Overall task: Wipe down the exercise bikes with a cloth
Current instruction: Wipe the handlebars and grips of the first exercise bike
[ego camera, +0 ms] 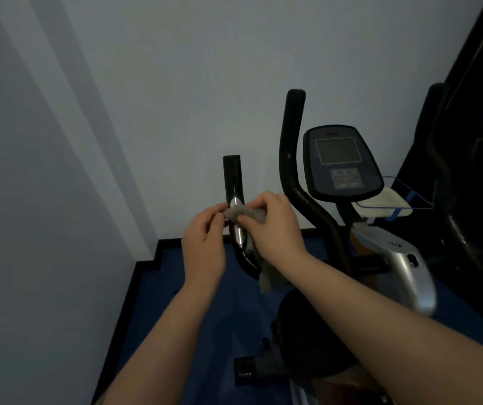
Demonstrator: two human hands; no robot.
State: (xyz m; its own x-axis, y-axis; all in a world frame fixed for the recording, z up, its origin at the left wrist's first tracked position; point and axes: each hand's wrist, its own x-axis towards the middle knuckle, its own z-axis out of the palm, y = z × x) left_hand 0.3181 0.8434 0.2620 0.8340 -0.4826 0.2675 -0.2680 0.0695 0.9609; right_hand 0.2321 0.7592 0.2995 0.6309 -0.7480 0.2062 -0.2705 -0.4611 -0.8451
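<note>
Two hands are seen at the centre of the frame, both closed on a grey cloth (pixel 244 214) that is wrapped across the left handlebar (pixel 233 182) of an exercise bike (pixel 392 258). The left hand (pixel 203 247) is held just left of the bar, its fingers (pixel 220 220) curled and its thumb pinching one end of the cloth against the bar. The right hand (pixel 275 226) is held just right of the bar, its fingers (pixel 252 204) bent tightly over the other end; a loose tail of cloth is seen hanging below that wrist. A silver sensor plate (pixel 236 217) on the bar is partly covered by the cloth.

To the right of centre, the taller right handlebar (pixel 291 147) and the console (pixel 341 162) with its dark screen are seen, both apart from the hands. A pale folded item (pixel 380 203) is seen lying in a holder right of the console. The silver body of the bike is blurred at the right.

The floor (pixel 176 287) is covered in blue with a black border, and it is met by pale grey walls (pixel 117 83) across the upper and left parts of the frame. A dark machine (pixel 474 171) fills the right edge.
</note>
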